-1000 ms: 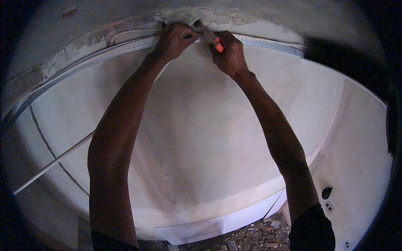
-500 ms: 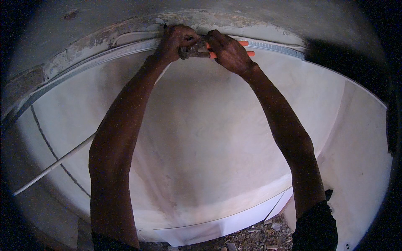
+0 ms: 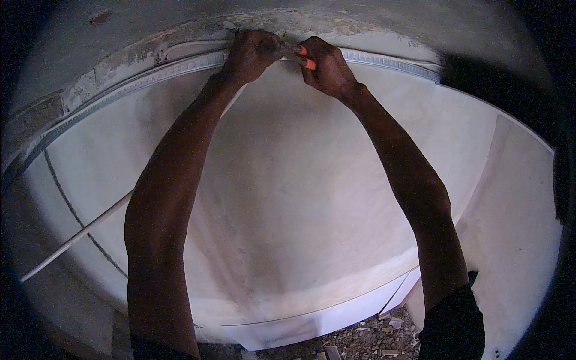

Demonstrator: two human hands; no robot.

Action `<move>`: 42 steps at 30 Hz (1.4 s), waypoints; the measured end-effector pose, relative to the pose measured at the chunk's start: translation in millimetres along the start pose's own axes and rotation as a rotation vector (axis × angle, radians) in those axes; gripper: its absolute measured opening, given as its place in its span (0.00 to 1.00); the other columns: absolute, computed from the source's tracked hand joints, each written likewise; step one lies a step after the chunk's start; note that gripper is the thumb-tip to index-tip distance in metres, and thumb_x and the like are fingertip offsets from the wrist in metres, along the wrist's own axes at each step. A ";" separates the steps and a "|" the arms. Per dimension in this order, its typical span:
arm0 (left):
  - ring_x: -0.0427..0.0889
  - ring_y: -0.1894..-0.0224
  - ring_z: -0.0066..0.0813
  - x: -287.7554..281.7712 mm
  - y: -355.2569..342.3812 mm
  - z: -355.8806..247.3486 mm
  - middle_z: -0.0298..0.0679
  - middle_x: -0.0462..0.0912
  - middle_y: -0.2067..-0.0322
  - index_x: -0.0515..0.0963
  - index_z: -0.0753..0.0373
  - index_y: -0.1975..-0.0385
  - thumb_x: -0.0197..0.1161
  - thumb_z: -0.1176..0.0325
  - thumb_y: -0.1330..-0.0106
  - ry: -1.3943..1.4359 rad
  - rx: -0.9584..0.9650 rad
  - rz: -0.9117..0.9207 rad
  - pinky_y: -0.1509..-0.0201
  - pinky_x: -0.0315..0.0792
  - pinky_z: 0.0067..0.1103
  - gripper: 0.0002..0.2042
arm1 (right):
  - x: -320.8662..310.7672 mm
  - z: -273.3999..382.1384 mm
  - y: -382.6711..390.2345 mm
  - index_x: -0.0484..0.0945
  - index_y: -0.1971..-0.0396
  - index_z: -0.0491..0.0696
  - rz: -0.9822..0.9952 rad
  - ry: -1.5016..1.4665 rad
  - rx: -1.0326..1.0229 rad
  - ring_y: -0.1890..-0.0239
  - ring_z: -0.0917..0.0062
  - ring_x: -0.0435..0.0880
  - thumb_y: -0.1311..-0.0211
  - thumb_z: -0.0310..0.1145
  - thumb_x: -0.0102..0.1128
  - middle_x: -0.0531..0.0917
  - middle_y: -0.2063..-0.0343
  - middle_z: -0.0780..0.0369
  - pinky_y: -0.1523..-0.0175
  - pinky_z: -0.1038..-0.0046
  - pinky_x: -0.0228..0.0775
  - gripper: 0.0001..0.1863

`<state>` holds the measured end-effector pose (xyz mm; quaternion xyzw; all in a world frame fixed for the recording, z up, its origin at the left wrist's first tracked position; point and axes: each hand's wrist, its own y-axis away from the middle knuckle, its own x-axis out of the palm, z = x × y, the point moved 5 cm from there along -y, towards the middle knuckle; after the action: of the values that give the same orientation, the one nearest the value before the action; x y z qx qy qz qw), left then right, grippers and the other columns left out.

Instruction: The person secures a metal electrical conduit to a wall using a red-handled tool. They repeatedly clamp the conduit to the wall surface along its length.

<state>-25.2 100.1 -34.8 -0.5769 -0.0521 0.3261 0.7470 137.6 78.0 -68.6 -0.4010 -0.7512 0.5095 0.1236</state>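
Both my arms reach up to the top of a pale wall panel (image 3: 312, 174). My right hand (image 3: 333, 69) is closed around the orange handles of a pair of pliers (image 3: 309, 62). The pliers' dark metal head points left and meets my left hand (image 3: 252, 55). My left hand is closed, its fingers bunched at that head; what they pinch is hidden. A white cable (image 3: 198, 44) runs along the wall to my left hand. Below that hand, a thin white strip (image 3: 234, 102) slants down behind my left forearm.
A ridged metal strip (image 3: 396, 67) follows the panel's upper edge, under rough, chipped plaster (image 3: 78, 93). At lower left a long pale rod (image 3: 78, 237) crosses a dark line on the panel. White boards (image 3: 300, 327) and rubble (image 3: 360, 342) lie at the bottom.
The pliers have turned in my right hand: their handles no longer stick out past it to the right. My left hand has risen slightly, with its fingers nearer the pliers' head.
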 end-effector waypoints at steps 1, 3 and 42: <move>0.83 0.75 0.37 1.8 -1.3 0.0 0.45 0.83 0.77 0.83 0.62 0.73 0.67 0.66 0.47 -0.024 0.027 0.004 0.66 0.75 0.29 0.07 | -1.5 -1.1 -3.9 0.72 0.66 0.42 -0.054 -0.025 -0.003 0.71 0.55 0.79 0.56 0.21 0.59 0.77 0.71 0.52 0.64 0.65 0.73 0.13; 0.83 0.75 0.35 4.9 -4.8 0.5 0.45 0.83 0.77 0.83 0.64 0.72 0.67 0.65 0.45 -0.069 0.083 0.013 0.66 0.75 0.28 0.08 | -2.7 -5.6 -9.9 0.73 0.70 0.42 -0.092 -0.059 0.040 0.73 0.55 0.79 0.57 0.22 0.58 0.78 0.75 0.52 0.66 0.64 0.72 0.10; 0.82 0.72 0.39 -0.9 0.4 23.8 0.45 0.83 0.75 0.83 0.62 0.69 0.71 0.64 0.49 -0.178 0.107 -0.135 0.62 0.76 0.29 0.11 | -7.6 21.9 -12.9 0.71 0.59 0.41 0.034 0.067 0.132 0.60 0.56 0.78 0.56 0.17 0.61 0.73 0.61 0.53 0.57 0.62 0.74 0.20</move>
<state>-36.9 119.3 -27.1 -0.5001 -0.1397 0.3272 0.7895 123.4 55.8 -65.6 -0.4216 -0.7044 0.5464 0.1660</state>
